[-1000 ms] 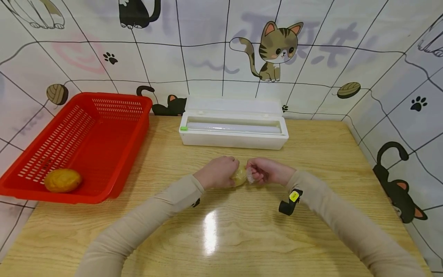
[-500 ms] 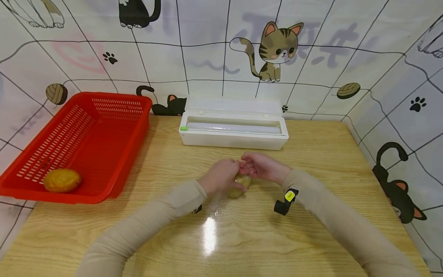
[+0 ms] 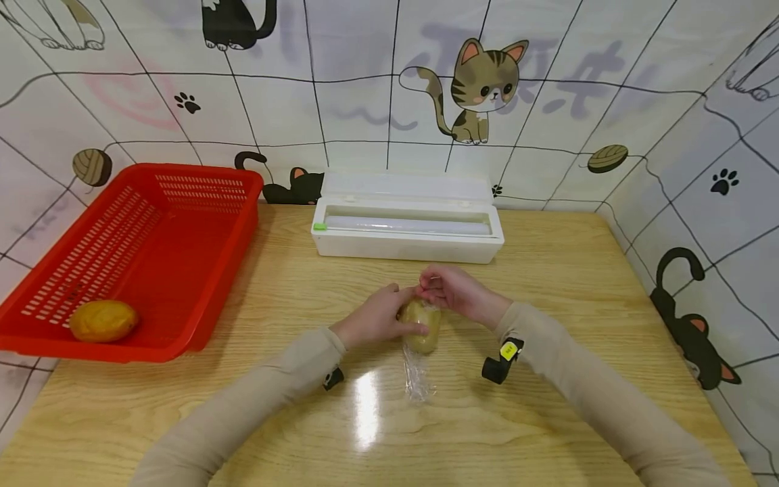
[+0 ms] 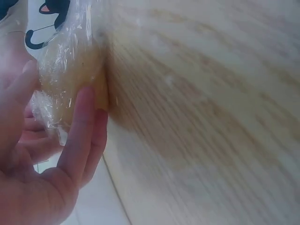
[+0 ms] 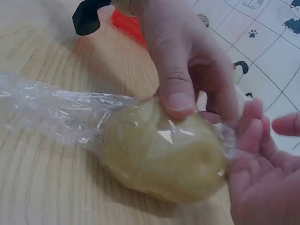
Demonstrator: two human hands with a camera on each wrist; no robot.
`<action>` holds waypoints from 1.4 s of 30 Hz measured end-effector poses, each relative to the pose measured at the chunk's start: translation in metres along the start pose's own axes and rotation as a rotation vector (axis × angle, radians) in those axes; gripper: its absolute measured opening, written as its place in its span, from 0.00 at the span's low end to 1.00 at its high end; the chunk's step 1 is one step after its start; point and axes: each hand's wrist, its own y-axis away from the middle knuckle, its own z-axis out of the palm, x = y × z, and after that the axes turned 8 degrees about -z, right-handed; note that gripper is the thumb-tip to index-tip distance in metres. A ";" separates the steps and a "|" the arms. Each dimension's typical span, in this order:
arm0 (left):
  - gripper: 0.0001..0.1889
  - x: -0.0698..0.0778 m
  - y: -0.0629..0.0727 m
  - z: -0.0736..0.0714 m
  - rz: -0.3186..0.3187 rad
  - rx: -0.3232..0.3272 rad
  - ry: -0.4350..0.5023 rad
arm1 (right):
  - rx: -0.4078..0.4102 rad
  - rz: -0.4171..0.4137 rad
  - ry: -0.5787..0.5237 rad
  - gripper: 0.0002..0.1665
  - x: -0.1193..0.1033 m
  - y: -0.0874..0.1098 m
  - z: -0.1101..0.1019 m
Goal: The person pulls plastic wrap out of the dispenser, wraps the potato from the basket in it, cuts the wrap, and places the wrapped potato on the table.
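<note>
A yellow mango (image 3: 422, 323) wrapped in clear cling film lies on the table in the head view, its long side pointing toward me. A crumpled tail of cling film (image 3: 416, 379) trails from its near end. My left hand (image 3: 377, 316) holds the mango, thumb laid on its top in the right wrist view. At the mango's far end, my right hand (image 3: 462, 294) has its fingers loosely bent and touching the bunched film (image 5: 227, 140); in the right wrist view they look relaxed. The left wrist view shows film stretched over the mango (image 4: 77, 77).
A red plastic basket (image 3: 240, 223) stands on the left with an unwrapped mango (image 3: 103, 321) in its near corner. Behind my hands sits a white cling film box (image 3: 404, 248), lid raised, roll inside. Cat-printed sheeting (image 3: 353, 61) borders the wooden table (image 3: 548, 419).
My hands have turned the mango, so the film tail now points toward me. My right hand has left the bunched film on the right and moved to the mango's far end.
</note>
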 end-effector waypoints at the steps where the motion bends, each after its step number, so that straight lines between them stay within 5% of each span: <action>1: 0.41 0.001 0.000 0.001 -0.001 0.004 -0.005 | -0.020 -0.031 0.025 0.17 -0.002 0.004 -0.002; 4: 0.38 0.005 0.001 0.003 -0.016 0.032 -0.052 | -0.077 -0.162 0.259 0.16 -0.008 0.017 -0.007; 7: 0.38 0.012 0.004 0.006 -0.058 0.064 -0.087 | -0.134 -0.279 0.703 0.21 -0.010 0.032 -0.007; 10: 0.41 0.016 0.008 0.009 -0.122 0.102 -0.099 | -0.287 -0.372 1.116 0.32 -0.002 0.043 0.000; 15: 0.46 0.017 0.012 0.009 -0.139 0.109 -0.147 | -0.432 -0.426 1.444 0.54 0.017 0.053 0.011; 20: 0.50 0.011 0.014 -0.003 -0.122 -0.041 -0.123 | -0.412 -0.421 1.584 0.63 0.023 0.057 0.017; 24: 0.47 0.006 0.014 -0.007 0.003 -0.082 -0.099 | -0.413 -0.432 1.598 0.64 0.024 0.057 0.016; 27: 0.44 0.003 0.014 -0.004 0.081 -0.083 -0.128 | -0.394 -0.421 1.491 0.64 0.026 0.057 0.013; 31: 0.41 0.002 0.015 -0.003 0.058 -0.063 -0.178 | -0.232 -0.457 1.360 0.58 0.029 0.057 0.015; 36: 0.38 0.000 0.010 -0.004 -0.020 0.025 -0.234 | 0.033 -0.464 1.701 0.37 0.030 0.060 0.030; 39: 0.36 0.000 0.004 -0.010 -0.033 0.027 -0.237 | 0.097 -0.427 1.911 0.28 0.033 0.056 0.038; 42: 0.34 0.001 -0.004 -0.016 -0.023 0.007 -0.220 | 0.116 -0.396 1.979 0.26 0.036 0.052 0.045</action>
